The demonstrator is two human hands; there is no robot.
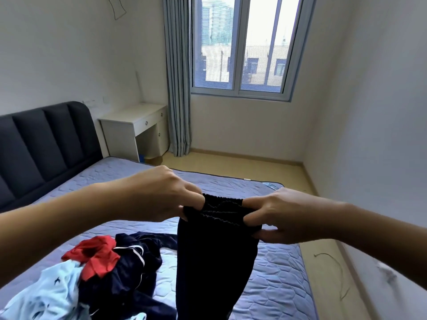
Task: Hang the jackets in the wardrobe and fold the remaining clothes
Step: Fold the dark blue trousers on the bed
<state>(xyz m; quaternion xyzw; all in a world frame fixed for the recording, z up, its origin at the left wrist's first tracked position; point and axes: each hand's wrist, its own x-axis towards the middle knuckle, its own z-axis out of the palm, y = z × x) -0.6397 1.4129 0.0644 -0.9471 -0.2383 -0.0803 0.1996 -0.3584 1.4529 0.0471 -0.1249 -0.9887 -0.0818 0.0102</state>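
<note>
**Black trousers held up by the waistband over the bed**

Nearest the camera, bottom left, a loose pile lay on the bed (282, 273). It was a light blue garment (53, 289), a red garment (97, 255) on top of it & a navy garment (136, 266) w/ white piping spreading toward the middle. None was folded, so these were prob. the "remaining clothes" waiting their turn. The blue one ran off the frame edge, and the type of each piece couldn't be told.

Just right of the pile, the black trousers (215, 269) hung in the air. The left hand (166, 195) pinched one end of the elastic waistband (221, 211) & the right hand (284, 218) pinched the other. Both were clamped on fabric w/ fingers curled, and only the gathered band sat btwn them. My guess is they were held high so the legs dropped straight & lined up before a fold.

The fabric was too dark to read seams or tell the two legs apart. The hems were cut off at the bottom edge, so whether they touched the mattress can't be said.

Further back stood a dark padded headboard (46, 139) at left & a white desk (138, 121) beside it. Past those were a grey curtain (178, 88) & the window (240, 47). A thin cord (332, 269) lay on the floor right of the bed.

No wardrobe, hangers or obvious jackets were in view.
</note>
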